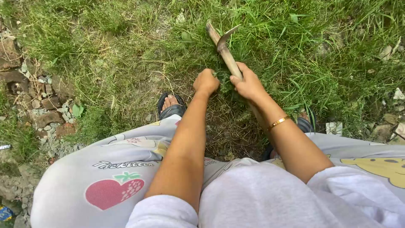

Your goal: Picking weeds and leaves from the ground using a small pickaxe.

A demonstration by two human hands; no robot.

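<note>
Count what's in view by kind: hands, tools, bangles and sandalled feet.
Hands: 2, left hand gripping grass, right hand on the tool
Sickle: 1
Gold bangle: 1
Sandalled feet: 2, left foot, right foot
Total: 6

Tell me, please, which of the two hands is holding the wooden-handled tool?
The right hand, the one with the gold bangle on its wrist, grips the sickle by its handle. The left hand is closed on a tuft of grass instead.

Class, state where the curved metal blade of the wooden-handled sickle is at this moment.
In the head view, the curved metal blade sits upper centre over the grass, near the far end of the wooden handle, beyond the right hand gripping it.
</note>
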